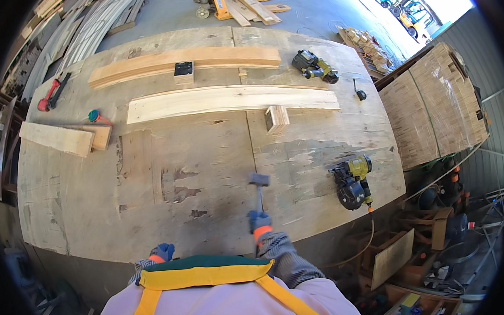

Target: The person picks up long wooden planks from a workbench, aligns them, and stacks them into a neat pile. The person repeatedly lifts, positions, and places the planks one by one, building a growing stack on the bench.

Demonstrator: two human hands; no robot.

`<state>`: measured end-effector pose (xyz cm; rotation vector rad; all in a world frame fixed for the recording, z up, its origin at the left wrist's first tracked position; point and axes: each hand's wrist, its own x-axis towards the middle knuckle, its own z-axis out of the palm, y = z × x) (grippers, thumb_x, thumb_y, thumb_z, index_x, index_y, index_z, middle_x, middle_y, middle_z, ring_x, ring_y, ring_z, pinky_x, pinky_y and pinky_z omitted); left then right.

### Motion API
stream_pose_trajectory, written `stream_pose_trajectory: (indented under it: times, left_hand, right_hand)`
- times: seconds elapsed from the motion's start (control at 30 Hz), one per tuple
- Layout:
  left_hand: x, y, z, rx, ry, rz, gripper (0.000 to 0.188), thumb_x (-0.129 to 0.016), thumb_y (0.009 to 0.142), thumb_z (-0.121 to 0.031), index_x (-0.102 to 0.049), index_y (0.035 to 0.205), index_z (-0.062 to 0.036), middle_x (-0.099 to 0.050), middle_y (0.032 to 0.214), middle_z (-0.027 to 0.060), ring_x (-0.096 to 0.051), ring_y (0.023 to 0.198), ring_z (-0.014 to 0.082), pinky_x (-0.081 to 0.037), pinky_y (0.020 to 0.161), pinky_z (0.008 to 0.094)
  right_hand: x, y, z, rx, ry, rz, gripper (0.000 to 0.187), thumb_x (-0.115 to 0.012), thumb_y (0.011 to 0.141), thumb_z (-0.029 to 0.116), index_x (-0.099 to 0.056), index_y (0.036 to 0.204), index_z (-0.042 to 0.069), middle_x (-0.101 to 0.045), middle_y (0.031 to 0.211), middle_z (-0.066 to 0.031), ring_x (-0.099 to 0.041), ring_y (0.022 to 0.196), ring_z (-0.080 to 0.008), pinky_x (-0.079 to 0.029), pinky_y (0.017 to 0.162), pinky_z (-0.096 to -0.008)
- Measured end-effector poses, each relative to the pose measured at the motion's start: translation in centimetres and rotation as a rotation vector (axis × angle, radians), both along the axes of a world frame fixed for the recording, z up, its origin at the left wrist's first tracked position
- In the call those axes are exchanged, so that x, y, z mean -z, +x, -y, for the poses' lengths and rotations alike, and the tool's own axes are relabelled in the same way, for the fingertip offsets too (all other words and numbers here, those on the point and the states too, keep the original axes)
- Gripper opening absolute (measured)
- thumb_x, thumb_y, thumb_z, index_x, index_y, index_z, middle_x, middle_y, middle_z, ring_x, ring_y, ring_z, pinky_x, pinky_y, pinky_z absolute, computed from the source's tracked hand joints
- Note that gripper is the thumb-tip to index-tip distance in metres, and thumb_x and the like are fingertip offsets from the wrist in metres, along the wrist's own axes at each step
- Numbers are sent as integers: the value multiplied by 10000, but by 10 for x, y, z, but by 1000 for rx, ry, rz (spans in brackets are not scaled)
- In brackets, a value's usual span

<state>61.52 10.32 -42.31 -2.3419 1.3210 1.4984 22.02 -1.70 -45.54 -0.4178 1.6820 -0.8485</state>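
My right hand, in a blue glove with an orange cuff, is wrapped round the handle of a hammer. Its grey block-shaped head points away from me, over the near middle of the wooden worktable. At the table's near edge, my left hand wears a matching glove. Its fingers look curled, and anything inside them is hidden. Farther across lie a long pale board and a small wooden block against its near side. A green-and-black nail gun with a hose lies to the right.
Behind are stacked boards, a dark-topped block, a second nail gun and a tape measure. At left are short boards and a red-handled tool. A wrapped wood stack stands right of the table.
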Motion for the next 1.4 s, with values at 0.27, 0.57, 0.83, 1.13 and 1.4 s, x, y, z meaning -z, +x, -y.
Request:
stream_pose_trajectory:
  times: [0.27,0.57,0.83,1.13,1.4]
  left_hand:
    - [-27,-38,8,537,-152,-42,411,-535,923,-444,-661,1065,-79,-639,1155,192,-598,1056,395,-497,856,475]
    - [-33,-49,36,212,50,93,473,-515,941,-474,-652,1155,-76,-660,1159,187,-620,1065,375,-485,909,455]
    - [16,-15,9,23,-195,44,356,-585,892,-426,-693,1054,-128,-690,1070,148,-648,969,371,-508,846,476]
    - [-4,158,31,-245,-442,359,475,-612,879,-301,-539,1299,-91,-578,1313,156,-548,1198,370,-450,965,515]
    - [52,324,48,-304,-887,666,586,-653,828,-310,-508,1355,-97,-537,1347,124,-489,1264,355,-394,1050,500]
  right_hand:
    - [-10,-242,110,63,-30,-71,148,-630,882,249,-624,777,146,-508,545,-9,-455,378,-159,-334,336,-346]
    - [-19,-208,59,-441,-5,-1219,660,-687,840,250,-438,1394,-8,-525,1322,-300,-507,1218,-444,-416,1035,-472]
    - [-20,-29,-5,-782,-278,-1127,771,-713,811,284,-386,1459,24,-481,1382,-240,-419,1295,-405,-350,1081,-496]
    - [-55,212,60,-1078,-546,-961,874,-766,771,337,-355,1469,9,-448,1410,-272,-413,1297,-425,-349,1089,-477]
    - [-79,573,175,-1425,-931,-1024,1015,-735,725,542,-304,1507,59,-416,1456,-230,-379,1356,-395,-315,1116,-496]
